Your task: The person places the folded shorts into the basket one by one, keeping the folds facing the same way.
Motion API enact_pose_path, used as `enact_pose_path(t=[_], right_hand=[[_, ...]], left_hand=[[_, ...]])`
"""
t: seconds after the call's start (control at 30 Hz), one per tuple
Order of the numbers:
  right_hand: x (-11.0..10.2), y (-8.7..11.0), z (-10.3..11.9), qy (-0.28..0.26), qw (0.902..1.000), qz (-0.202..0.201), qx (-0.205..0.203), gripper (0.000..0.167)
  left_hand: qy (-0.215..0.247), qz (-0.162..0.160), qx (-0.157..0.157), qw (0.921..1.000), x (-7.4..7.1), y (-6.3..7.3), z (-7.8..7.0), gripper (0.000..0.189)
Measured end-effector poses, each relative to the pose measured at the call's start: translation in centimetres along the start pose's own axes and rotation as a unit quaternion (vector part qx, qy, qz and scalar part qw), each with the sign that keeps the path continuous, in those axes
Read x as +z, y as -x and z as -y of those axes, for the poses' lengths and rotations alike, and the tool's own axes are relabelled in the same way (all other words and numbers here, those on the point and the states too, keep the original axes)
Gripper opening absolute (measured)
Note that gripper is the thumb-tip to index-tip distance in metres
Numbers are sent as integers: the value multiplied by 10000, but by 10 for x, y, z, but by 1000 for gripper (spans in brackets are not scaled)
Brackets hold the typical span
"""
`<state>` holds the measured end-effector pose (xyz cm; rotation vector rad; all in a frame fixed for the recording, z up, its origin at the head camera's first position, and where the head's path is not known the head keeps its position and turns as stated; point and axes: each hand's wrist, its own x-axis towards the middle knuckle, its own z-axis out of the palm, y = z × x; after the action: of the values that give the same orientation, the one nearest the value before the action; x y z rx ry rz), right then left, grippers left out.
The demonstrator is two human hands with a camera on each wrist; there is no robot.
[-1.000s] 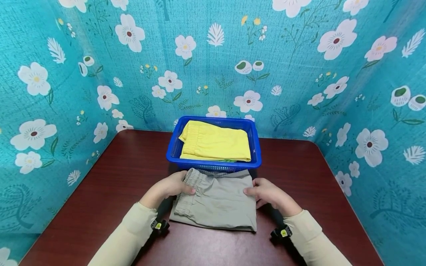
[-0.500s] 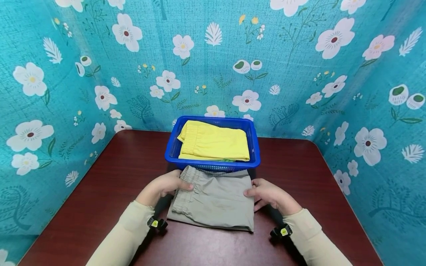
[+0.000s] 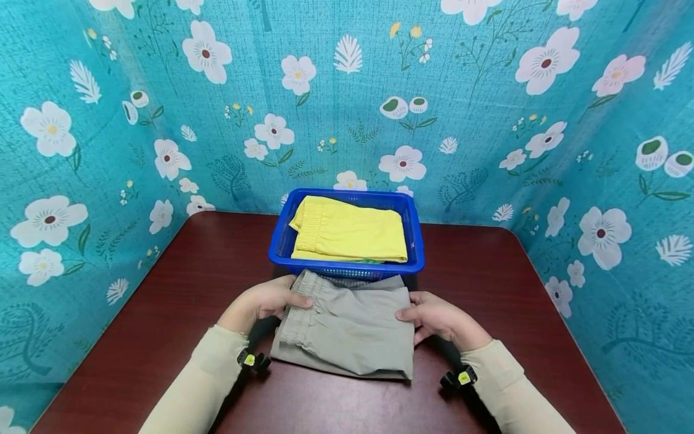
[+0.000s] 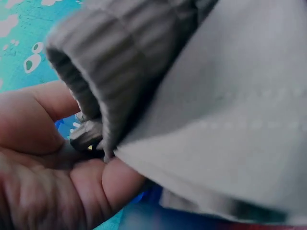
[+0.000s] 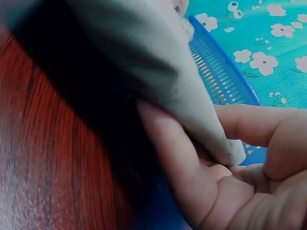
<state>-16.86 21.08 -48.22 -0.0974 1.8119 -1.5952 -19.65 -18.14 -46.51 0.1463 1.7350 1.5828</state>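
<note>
Folded grey shorts (image 3: 352, 328) with a gathered elastic waistband (image 3: 303, 316) are held between both hands, low in front of the basket. My left hand (image 3: 262, 299) pinches the waistband end, thumb on top and fingers beneath. In the left wrist view, the ribbed waistband (image 4: 110, 57) curves over between thumb and fingers. At the leg end, my right hand (image 3: 439, 317) grips the side edge with its thumb above. The right wrist view shows the cloth (image 5: 158, 62) running between that thumb and the fingers (image 5: 168, 143), over a dark shadow on the table.
Right behind the shorts stands a blue plastic basket (image 3: 275, 244) with folded yellow shorts (image 3: 358, 232) inside and a bit of green cloth (image 3: 371, 261) beneath. The dark red table (image 3: 477, 271) meets a teal flowered curtain (image 3: 347, 120) at the back and sides.
My left hand has shifted slightly left and away from me, taking the waistband end along. The right hand keeps its hold, almost unmoved. The basket stays put.
</note>
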Motion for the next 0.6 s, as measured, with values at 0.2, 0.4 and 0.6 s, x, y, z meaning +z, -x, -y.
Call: enact_pose_path(t=[0.2,0.4,0.6], right_hand=[[0,3,0,-191,9996,218,-18,41],[0,8,5,-199,9987,448,-106,36],[-3,8,10,-202,9977,615,-193,37]], left_hand=[[-9,-100,-22,9999,-1,3,-1,74],[-108,-130,-67,9998,-1,12,-6,82],[-168,-24,-66,9998,-2,16,-11,73]])
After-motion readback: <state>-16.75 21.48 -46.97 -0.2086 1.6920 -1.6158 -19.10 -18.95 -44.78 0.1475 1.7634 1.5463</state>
